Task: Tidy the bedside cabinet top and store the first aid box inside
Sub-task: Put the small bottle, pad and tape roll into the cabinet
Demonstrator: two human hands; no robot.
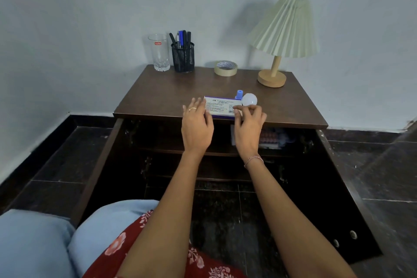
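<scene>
Both hands are sitting at the ends of a flat box (220, 106) near the front of the cabinet top (162, 97).
L hand (196, 119) is lying open, fingers straight & spread, tips touching the box's left end. R hand (249, 124) is curling its fingers at the right end, index tip on the box top; can't tell if it's gripping. A white bulb (249, 99) & a blue cap (239, 94) are sitting just beyond the R fingertips. Tape roll (225, 68), lamp (283, 36), glass (159, 52) & pen pot (182, 56) are standing well beyond all fingers, at the back.
</scene>
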